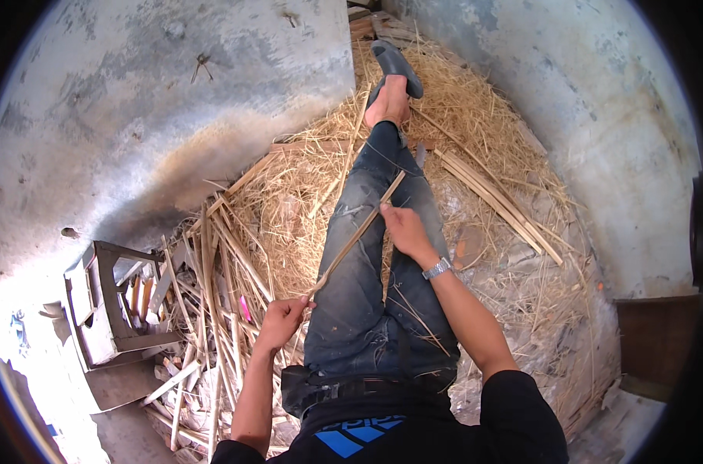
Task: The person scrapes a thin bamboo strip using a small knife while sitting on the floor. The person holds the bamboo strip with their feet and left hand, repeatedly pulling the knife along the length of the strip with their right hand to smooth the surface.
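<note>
A thin split bamboo strip [357, 237] lies slantwise above my thighs, its far end pointing up and to the right. Closed around its near end is my left hand [284, 320], beside my left thigh. My right hand [406, 231], with a metal watch on the wrist, grips the strip closer to its far end; the fingertips are partly hidden. A grey, blade-like piece [421, 155] shows by my right shin, mostly covered by the leg.
Straw-like shavings [475, 100] cover the floor around my outstretched legs. Several split strips [498, 203] lie to the right. A messy heap of long strips [212, 263] is at the left, next to a wooden frame [96, 301]. Weathered walls [235, 85] rise on both sides.
</note>
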`<move>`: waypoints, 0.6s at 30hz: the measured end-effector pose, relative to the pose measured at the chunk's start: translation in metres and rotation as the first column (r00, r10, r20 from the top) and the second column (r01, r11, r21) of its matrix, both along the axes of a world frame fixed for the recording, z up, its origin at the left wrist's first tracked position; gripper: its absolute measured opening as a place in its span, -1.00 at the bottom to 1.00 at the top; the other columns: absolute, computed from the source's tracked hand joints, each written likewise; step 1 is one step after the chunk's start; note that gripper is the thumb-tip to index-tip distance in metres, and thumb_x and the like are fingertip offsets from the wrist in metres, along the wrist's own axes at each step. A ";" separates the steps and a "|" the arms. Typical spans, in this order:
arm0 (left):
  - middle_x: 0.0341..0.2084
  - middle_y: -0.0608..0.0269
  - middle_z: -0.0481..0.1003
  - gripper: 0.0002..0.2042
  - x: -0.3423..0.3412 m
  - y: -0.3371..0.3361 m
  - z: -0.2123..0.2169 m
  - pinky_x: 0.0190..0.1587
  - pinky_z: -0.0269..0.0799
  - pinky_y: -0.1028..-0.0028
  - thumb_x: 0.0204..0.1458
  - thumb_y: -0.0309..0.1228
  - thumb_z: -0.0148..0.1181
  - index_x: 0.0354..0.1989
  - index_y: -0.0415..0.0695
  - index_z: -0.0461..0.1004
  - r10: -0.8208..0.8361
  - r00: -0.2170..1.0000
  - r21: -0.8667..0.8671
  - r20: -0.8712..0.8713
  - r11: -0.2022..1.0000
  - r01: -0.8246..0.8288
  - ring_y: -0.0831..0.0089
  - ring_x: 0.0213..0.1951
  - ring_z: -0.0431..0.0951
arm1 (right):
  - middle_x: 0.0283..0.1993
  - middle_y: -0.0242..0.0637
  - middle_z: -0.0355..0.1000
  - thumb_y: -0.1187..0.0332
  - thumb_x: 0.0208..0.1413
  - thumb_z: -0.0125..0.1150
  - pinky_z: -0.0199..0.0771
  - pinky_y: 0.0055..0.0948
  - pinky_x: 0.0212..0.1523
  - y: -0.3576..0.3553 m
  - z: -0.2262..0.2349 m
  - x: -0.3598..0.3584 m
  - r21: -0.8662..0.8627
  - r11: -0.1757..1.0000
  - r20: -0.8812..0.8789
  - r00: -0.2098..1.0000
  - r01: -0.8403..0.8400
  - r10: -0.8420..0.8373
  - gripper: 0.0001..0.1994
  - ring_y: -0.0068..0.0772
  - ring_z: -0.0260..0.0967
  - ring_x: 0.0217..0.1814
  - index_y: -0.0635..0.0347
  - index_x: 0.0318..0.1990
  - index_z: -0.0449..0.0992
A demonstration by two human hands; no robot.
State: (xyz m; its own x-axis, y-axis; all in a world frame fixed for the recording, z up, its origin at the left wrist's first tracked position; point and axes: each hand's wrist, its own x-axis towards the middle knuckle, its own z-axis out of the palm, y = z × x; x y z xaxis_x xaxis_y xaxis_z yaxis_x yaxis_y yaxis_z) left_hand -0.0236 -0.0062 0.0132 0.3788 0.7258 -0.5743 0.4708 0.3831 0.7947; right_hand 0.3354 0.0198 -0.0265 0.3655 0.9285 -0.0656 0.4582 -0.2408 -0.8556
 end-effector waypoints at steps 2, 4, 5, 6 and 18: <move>-0.73 0.47 0.29 -0.60 -0.014 -0.005 -0.007 -0.53 0.16 0.46 0.42 -0.16 0.15 -0.19 -0.28 0.74 0.005 1.000 0.007 -0.023 1.000 -0.005 0.67 -0.60 0.22 | -0.51 0.18 0.45 0.05 0.46 0.02 0.36 0.10 -0.38 0.010 0.002 0.004 0.048 0.997 0.072 0.996 0.056 -0.060 -0.47 0.29 0.46 -0.43 0.38 -0.41 0.55; -0.73 0.44 0.32 -0.61 -0.020 -0.010 -0.011 -0.52 0.19 0.45 0.41 -0.15 0.16 -0.19 -0.27 0.74 -0.006 0.999 0.075 -0.051 0.997 0.010 0.66 -0.59 0.25 | -0.46 0.21 0.49 0.06 0.47 0.00 0.38 0.14 -0.34 0.016 0.004 0.010 0.072 0.993 0.153 0.983 0.088 -0.099 -0.48 0.37 0.47 -0.36 0.36 -0.38 0.58; -0.73 0.42 0.34 -0.61 -0.019 -0.012 -0.010 -0.52 0.21 0.45 0.40 -0.15 0.17 -0.19 -0.26 0.74 -0.018 0.997 0.138 -0.071 0.990 0.028 0.66 -0.59 0.27 | -0.44 0.22 0.50 0.06 0.47 -0.01 0.40 0.17 -0.32 0.019 0.001 0.013 0.071 0.993 0.199 0.974 0.092 -0.105 -0.48 0.39 0.48 -0.33 0.35 -0.37 0.59; -0.73 0.40 0.36 -0.62 -0.018 -0.012 -0.009 -0.52 0.23 0.44 0.39 -0.15 0.19 -0.18 -0.25 0.74 -0.028 0.996 0.200 -0.090 0.979 0.046 0.65 -0.59 0.29 | -0.42 0.23 0.51 0.06 0.47 -0.02 0.41 0.19 -0.30 0.021 -0.002 0.016 0.070 0.993 0.243 0.964 0.096 -0.111 -0.49 0.40 0.49 -0.31 0.34 -0.36 0.60; -0.74 0.10 0.44 -0.65 0.021 -0.005 -0.007 -0.51 0.34 0.33 0.33 -0.22 0.25 -0.31 -0.32 0.70 0.008 0.977 0.445 -0.215 0.891 0.091 0.55 -0.63 0.41 | -0.42 0.23 0.51 0.05 0.46 -0.01 0.46 0.22 -0.23 -0.013 -0.014 -0.045 0.006 0.999 0.145 0.989 -0.037 0.036 -0.47 0.42 0.48 -0.29 0.35 -0.40 0.57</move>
State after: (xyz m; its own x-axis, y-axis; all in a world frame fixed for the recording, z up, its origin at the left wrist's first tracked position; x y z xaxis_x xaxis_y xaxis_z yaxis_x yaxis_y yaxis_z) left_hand -0.0023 -0.0114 0.0066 0.3239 0.9104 -0.2573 0.6494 -0.0161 0.7603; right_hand 0.2908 0.0067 -0.0404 0.3367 0.9416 -0.0063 0.5853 -0.2146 -0.7819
